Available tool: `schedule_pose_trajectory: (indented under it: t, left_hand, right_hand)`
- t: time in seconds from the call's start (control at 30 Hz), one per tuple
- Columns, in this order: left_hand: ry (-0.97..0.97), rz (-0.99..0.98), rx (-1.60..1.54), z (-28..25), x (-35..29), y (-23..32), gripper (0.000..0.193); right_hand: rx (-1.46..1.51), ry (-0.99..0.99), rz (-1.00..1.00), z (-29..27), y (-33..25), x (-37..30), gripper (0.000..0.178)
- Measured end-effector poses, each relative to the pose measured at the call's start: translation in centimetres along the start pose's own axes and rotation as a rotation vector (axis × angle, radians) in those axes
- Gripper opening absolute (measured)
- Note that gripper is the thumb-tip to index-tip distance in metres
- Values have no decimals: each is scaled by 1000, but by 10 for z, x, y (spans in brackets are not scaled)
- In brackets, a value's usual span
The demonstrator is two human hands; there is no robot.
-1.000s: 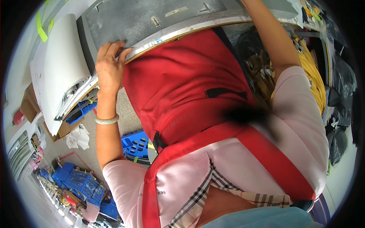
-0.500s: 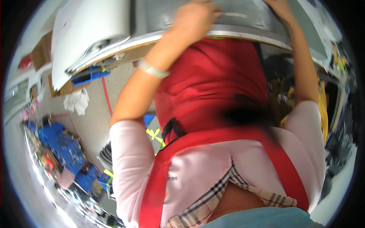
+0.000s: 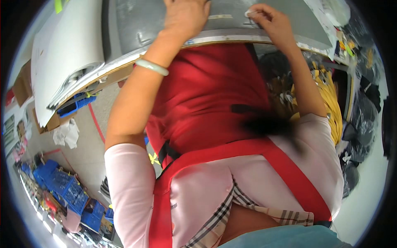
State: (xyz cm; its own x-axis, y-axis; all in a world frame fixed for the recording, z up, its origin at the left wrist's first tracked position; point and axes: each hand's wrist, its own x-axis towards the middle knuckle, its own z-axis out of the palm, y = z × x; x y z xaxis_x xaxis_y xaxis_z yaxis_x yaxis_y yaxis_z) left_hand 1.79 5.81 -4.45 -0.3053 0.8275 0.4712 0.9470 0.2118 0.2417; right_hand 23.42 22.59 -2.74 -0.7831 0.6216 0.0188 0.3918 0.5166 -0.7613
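A dark grey sheet (image 3: 136,20) with corner marks and a pale strip (image 3: 220,17) covers the work table in front of me. My left hand (image 3: 187,17) lies over the sheet, left of the strip. Its fingertips run out of the picture at the top, so their grip is hidden. My right hand (image 3: 273,25) is on the right side of the sheet, fingers bent and pinched together. At its fingertips is a small white round piece (image 3: 248,13), close to the right corner mark.
A large roll of white sheet material (image 3: 68,49) rests on the table's left side. Below right are a yellow cloth bundle (image 3: 331,103) and black plastic bags (image 3: 359,128). Blue crates (image 3: 66,186) and crumpled white paper (image 3: 66,133) are on the floor at left.
My right hand has come in from the sheet's far right edge toward its middle, and the white piece now shows at its fingertips. The whole view has shifted, moving the table leftward.
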Motion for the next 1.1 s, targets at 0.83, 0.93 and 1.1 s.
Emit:
schedule_pose_trajectory:
  t: [0.83, 0.93, 1.1]
  left_hand:
    - [-20, -21, -47, -3, 0, 1, 30]
    - [-21, -24, -48, -3, 0, 1, 29]
    - [-12, -29, -53, -3, 0, 2, 29]
  right_hand:
    - [-183, -103, 36, -16, -60, -18, 15]
    - [-207, -95, -22, -11, -56, -17, 15]
    - [-347, -99, -263, -8, -42, -17, 17]
